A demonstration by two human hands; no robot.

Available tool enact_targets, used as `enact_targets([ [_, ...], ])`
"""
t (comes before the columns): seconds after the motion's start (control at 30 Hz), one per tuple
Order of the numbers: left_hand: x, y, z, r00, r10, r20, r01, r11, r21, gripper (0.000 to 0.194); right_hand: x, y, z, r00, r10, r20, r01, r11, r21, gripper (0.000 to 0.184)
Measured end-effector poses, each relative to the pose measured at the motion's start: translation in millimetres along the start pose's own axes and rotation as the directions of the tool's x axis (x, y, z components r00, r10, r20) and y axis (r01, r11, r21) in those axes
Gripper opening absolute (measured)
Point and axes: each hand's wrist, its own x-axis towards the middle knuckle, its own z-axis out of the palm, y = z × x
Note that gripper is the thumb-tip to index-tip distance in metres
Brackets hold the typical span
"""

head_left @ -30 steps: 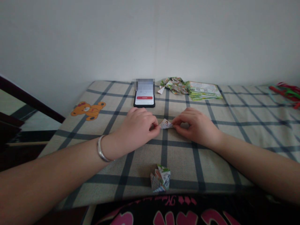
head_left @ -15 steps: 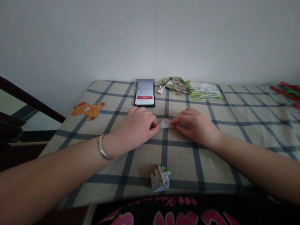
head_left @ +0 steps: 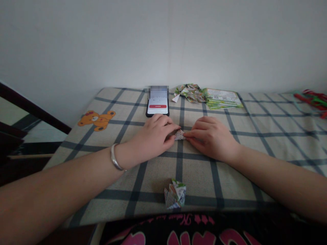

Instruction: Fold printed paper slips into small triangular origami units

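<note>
A small folded piece of printed paper (head_left: pixel 180 135) lies between my hands on the checked cloth. My right hand (head_left: pixel 211 137) pinches its right end between thumb and fingertips. From the other side, my left hand (head_left: pixel 158 132), with a silver bangle at the wrist, has its index fingertip on the paper's upper left edge. The left thumb is beside the lower left corner, with a gap between thumb and index finger. Nearer my body sits a folded paper piece (head_left: pixel 175 194) with several points, touched by neither hand.
A phone (head_left: pixel 157 108) with a lit screen lies behind my left hand. Beside it are several folded paper pieces (head_left: pixel 191 93) and a stack of printed sheets (head_left: pixel 222 98). A bear picture (head_left: pixel 96 119) is at left, red and green items (head_left: pixel 313 100) at far right.
My left hand has shifted slightly right, and its index finger has stretched out over the paper. The right fingers have slid a little left along with it.
</note>
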Motion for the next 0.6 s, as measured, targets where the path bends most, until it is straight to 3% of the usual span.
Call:
enact_targets([
  [0.37,4.0,-3.4,0.7,0.999,0.022,0.025,-0.019,0.992,-0.125,0.024,0.7,-7.2,-3.7,1.0,0.022,-0.006,-0.022,0.995,-0.097,0.016],
  [0.6,2.7,-3.8,1.1,0.998,0.051,0.028,-0.048,0.993,-0.105,0.023,2.1,-12.4,-6.1,1.0,-0.002,0.005,0.003,0.981,-0.192,0.016],
])
